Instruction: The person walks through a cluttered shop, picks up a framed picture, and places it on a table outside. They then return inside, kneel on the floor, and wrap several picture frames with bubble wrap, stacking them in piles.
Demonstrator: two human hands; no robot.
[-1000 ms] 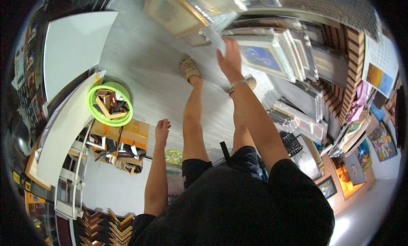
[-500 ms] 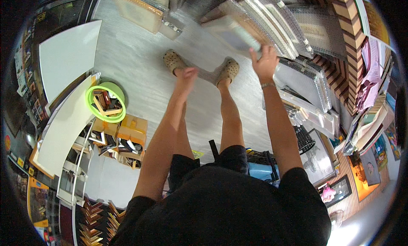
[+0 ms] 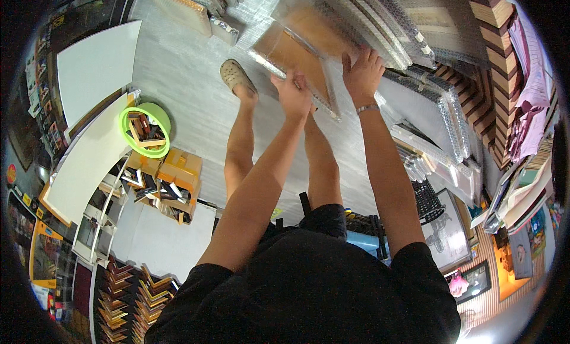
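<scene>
My left hand (image 3: 294, 94) is closed on the near edge of a wrapped picture frame (image 3: 297, 56) with a brown back, which leans out from the stack over my right foot. Clear plastic covers it. To the right, my right hand (image 3: 363, 80) has its thumb apart and its fingers stretched against the near end of the stacked frames (image 3: 386, 44), which stand on edge in bubble wrap. Another brown-backed wrapped frame (image 3: 317, 26) shows between the leaning one and the stack. The fingertips of my right hand are partly blurred.
More wrapped frames (image 3: 430, 106) lean at the right beside striped moulding (image 3: 496, 65). At the left stand a green tub (image 3: 168, 130) of moulding offcuts, a cardboard box (image 3: 181, 166) and white boards (image 3: 98, 77). A wrapped frame (image 3: 184, 11) stands at the far left.
My left hand has moved right and taken hold of the brown-backed frame, which now tilts left away from the stack. My right hand has shifted slightly left and stays at the stack.
</scene>
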